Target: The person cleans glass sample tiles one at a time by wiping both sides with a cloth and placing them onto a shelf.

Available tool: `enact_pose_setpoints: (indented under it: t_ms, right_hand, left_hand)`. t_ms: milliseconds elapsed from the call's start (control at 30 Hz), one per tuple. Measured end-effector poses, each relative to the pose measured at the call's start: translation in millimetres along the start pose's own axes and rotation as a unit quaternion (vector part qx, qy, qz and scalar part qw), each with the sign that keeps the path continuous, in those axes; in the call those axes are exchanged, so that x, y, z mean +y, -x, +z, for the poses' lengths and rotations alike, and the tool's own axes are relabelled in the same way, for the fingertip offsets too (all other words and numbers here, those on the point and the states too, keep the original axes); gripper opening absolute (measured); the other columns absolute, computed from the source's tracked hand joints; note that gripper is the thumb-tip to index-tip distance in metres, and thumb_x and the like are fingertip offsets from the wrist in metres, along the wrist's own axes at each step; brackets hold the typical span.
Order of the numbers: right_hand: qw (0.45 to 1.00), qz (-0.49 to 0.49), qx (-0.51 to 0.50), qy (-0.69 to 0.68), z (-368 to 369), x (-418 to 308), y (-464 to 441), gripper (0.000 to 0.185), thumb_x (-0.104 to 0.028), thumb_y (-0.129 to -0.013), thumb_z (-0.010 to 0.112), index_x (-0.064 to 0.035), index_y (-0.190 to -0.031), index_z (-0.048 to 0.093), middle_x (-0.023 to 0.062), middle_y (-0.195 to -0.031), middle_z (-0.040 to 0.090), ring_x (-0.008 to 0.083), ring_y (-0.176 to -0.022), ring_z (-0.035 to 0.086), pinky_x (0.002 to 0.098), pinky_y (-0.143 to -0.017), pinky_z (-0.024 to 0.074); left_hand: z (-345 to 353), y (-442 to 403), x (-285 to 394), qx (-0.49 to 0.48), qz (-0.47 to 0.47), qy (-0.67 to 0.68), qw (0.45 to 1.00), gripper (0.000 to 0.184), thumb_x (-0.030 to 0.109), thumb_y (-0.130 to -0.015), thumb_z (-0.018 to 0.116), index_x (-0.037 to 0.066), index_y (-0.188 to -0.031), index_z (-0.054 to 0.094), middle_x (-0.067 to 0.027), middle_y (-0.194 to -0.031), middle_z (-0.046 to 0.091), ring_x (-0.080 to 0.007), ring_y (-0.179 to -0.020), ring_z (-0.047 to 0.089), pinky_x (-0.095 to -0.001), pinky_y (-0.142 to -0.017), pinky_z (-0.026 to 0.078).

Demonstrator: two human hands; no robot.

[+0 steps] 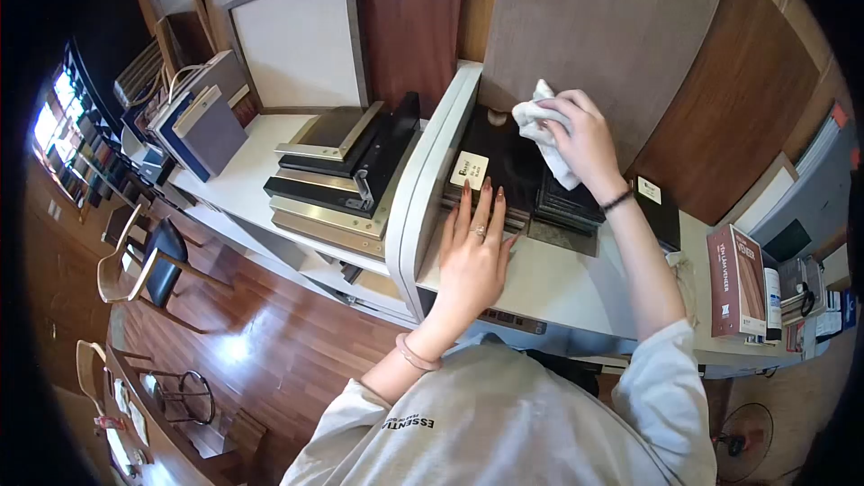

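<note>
My left hand (474, 247) lies with its fingers stretched out on the front part of a dark panel (500, 155), fingertips touching a cream label (469, 170) on it. My right hand (580, 137) is closed round a crumpled white cloth (546, 126), held over the right side of the dark panel. Below the cloth is a stack of small dark sample boards (569, 201), partly hidden by the cloth and my right hand. A dark board with a white label (657, 216) stands right of my right forearm.
A white divider (436, 153) rises left of my left hand. Beyond it sits a stack of framed samples (333, 182). Right on the white counter (576, 292) stand a red-brown veneer box (736, 283) and a white bottle (772, 301). Chairs (166, 256) stand at the left.
</note>
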State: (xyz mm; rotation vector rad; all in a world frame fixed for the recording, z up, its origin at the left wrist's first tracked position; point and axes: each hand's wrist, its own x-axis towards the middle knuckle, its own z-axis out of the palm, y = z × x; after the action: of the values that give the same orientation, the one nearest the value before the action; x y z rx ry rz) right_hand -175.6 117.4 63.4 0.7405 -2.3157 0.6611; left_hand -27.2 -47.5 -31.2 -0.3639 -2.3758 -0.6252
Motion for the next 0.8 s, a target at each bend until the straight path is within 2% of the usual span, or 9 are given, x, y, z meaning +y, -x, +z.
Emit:
enact_pose_setpoints:
  t_ms: [200, 333, 400, 533, 600, 633, 700, 733, 800]
  right_hand:
    - [0.995, -0.041, -0.074, 0.056, 51, 9, -13, 0.020, -0.003, -0.076, 0.066, -0.0057, -0.096, 0.071, 0.0106, -0.093, 0.065, 0.0304, -0.093, 0.061, 0.0382, -0.086, 0.0487]
    - [0.995, -0.040, -0.096, 0.001, 32, -9, 3, 0.019, -0.001, -0.074, 0.066, -0.0050, -0.092, 0.071, 0.0121, -0.092, 0.066, 0.0313, -0.090, 0.061, 0.0388, -0.084, 0.0492]
    - [0.985, -0.036, -0.156, -0.063, 20, -26, 15, 0.022, 0.001, -0.075, 0.063, -0.0034, -0.094, 0.071, 0.0117, -0.096, 0.068, 0.0292, -0.092, 0.063, 0.0386, -0.088, 0.0474]
    - [0.987, 0.008, -0.156, -0.032, -24, -69, 54, 0.023, 0.002, -0.074, 0.063, -0.0020, -0.095, 0.071, 0.0121, -0.097, 0.068, 0.0286, -0.090, 0.063, 0.0381, -0.087, 0.0483]
    - [0.979, 0.036, -0.196, -0.048, -48, -88, 76, 0.024, 0.004, -0.072, 0.065, -0.0007, -0.095, 0.070, 0.0115, -0.095, 0.068, 0.0280, -0.092, 0.064, 0.0371, -0.086, 0.0493]
    - [0.980, 0.048, -0.188, -0.040, -57, -92, 92, 0.024, 0.004, -0.072, 0.065, -0.0007, -0.095, 0.070, 0.0115, -0.095, 0.068, 0.0280, -0.092, 0.064, 0.0371, -0.086, 0.0493]
    - [0.972, 0.144, -0.121, -0.140, -80, -97, 129, 0.026, 0.006, -0.072, 0.067, -0.0016, -0.097, 0.070, 0.0108, -0.096, 0.068, 0.0275, -0.093, 0.065, 0.0357, -0.087, 0.0494]
    - [0.973, 0.146, -0.117, -0.135, -86, -96, 147, 0.026, 0.006, -0.072, 0.067, -0.0016, -0.097, 0.070, 0.0108, -0.096, 0.068, 0.0275, -0.093, 0.065, 0.0357, -0.087, 0.0494]
    - [0.979, 0.187, 0.078, 0.010, -92, -83, 184, 0.027, 0.006, -0.072, 0.068, -0.0026, -0.098, 0.071, 0.0101, -0.102, 0.066, 0.0276, -0.097, 0.063, 0.0352, -0.089, 0.0482]
  left_hand:
    - [-3, -2, -9, -0.027, 0.015, -0.003, 1.000, 0.058, 0.025, -0.088, 0.060, 0.000, -0.138, 0.046, -0.0178, -0.147, 0.038, -0.0371, -0.137, 0.034, -0.0464, -0.105, 0.033]
    - [-7, 1, -12, -0.043, 0.024, 0.006, 0.999, 0.061, 0.028, -0.089, 0.060, 0.000, -0.140, 0.043, -0.0180, -0.148, 0.037, -0.0363, -0.137, 0.033, -0.0471, -0.105, 0.033]
    - [-8, -1, -10, -0.049, 0.029, -0.017, 0.998, 0.065, 0.030, -0.089, 0.059, -0.001, -0.142, 0.039, -0.0188, -0.148, 0.035, -0.0369, -0.138, 0.032, -0.0483, -0.105, 0.032]
    - [-3, 3, -13, -0.058, 0.052, -0.002, 0.997, 0.076, 0.037, -0.087, 0.061, -0.004, -0.145, 0.031, -0.0178, -0.152, 0.030, -0.0366, -0.140, 0.028, -0.0498, -0.106, 0.032]
    - [-7, 2, -16, -0.077, 0.026, 0.064, 0.995, 0.080, 0.039, -0.089, 0.060, -0.006, -0.145, 0.026, -0.0201, -0.153, 0.026, -0.0409, -0.141, 0.025, -0.0524, -0.108, 0.028]
    - [-7, 3, -15, -0.082, 0.039, 0.072, 0.993, 0.080, 0.039, -0.089, 0.060, -0.006, -0.145, 0.026, -0.0201, -0.153, 0.026, -0.0409, -0.141, 0.025, -0.0524, -0.108, 0.028]
    - [-8, 6, -11, -0.069, 0.033, 0.091, 0.993, 0.079, 0.034, -0.089, 0.062, -0.006, -0.146, 0.025, -0.0217, -0.153, 0.025, -0.0436, -0.141, 0.022, -0.0535, -0.109, 0.026]
    - [-8, 6, -7, -0.060, 0.027, 0.100, 0.993, 0.078, 0.031, -0.089, 0.062, -0.006, -0.146, 0.024, -0.0224, -0.153, 0.025, -0.0449, -0.141, 0.021, -0.0540, -0.110, 0.024]
    - [-10, 3, 7, -0.055, 0.046, 0.128, 0.989, 0.075, 0.028, -0.089, 0.063, -0.004, -0.146, 0.027, -0.0232, -0.153, 0.025, -0.0451, -0.141, 0.021, -0.0532, -0.110, 0.025]
